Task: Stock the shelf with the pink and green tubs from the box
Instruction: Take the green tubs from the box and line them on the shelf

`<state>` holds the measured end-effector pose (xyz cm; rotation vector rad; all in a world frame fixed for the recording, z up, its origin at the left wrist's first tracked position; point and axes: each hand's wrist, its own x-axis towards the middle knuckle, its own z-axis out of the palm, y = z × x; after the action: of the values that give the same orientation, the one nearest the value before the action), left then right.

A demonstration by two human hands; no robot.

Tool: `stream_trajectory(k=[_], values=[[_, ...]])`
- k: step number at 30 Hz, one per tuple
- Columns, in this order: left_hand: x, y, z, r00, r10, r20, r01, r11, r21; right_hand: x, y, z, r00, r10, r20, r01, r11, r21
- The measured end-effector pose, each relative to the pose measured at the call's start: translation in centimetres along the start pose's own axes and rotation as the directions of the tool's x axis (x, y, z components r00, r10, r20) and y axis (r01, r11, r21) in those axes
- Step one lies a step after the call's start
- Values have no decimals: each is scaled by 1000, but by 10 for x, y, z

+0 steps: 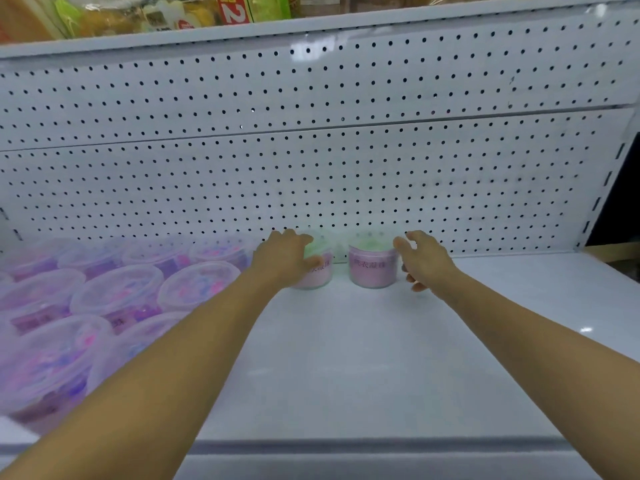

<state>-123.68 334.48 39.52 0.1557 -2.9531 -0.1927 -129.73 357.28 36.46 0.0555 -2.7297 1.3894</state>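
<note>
1. Scene: white metal shelf deck [363, 358] with a white perforated back panel [311, 150]. Two small round pink tubs with green tops stand upright at the far edge of the deck, against the panel, side by side with a narrow gap between them.
2. Left tub [317, 271]: the left hand [280, 258] grips it, fingers over the top rim and thumb curled against the near wall. Part of the label is covered by the hand.
3. Right tub [373, 266]: stands free. The right hand [420, 259] hangs just beside it on the right, fingers spread and loosely curved, holding nothing. Contact with the tub wall is not evident.
4. To the left on the same deck: a block of larger clear plastic tubs with pink and blue contents [114, 296], in rows from far to near. The box is not in view.
5. Above: an upper shelf edge with packaged goods [173, 12], blurred.
6. Handling judgement: the tubs look like stiff, thin plastic, small and probably light. The walls are smooth and likely a little slippery, so a grip spanning the rim from above, or thumb against fingers round the wall, seems safest. A squeeze on the lid alone might pop it.
7. Progress judgement: early in the stocking; most of the deck to the right and near side stands unfilled.
</note>
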Motion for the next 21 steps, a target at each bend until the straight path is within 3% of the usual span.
stream_trajectory(k=[3,8,14,21], values=[[-24,4,5,990,47,-132,-53,998,-44,-24,8,-12,983,-182,-7,170,934,-314],[-91,19,22,909,224,-351,-240,971,-1,-91,21,-35,886,-463,-30,371,746,-552],[-184,43,36,864,282,-416,-329,943,-43,-189,50,-52,787,-598,-153,392,676,-623],[-301,71,69,795,465,-390,-542,833,-111,-321,115,-64,801,-571,-179,346,686,-640]])
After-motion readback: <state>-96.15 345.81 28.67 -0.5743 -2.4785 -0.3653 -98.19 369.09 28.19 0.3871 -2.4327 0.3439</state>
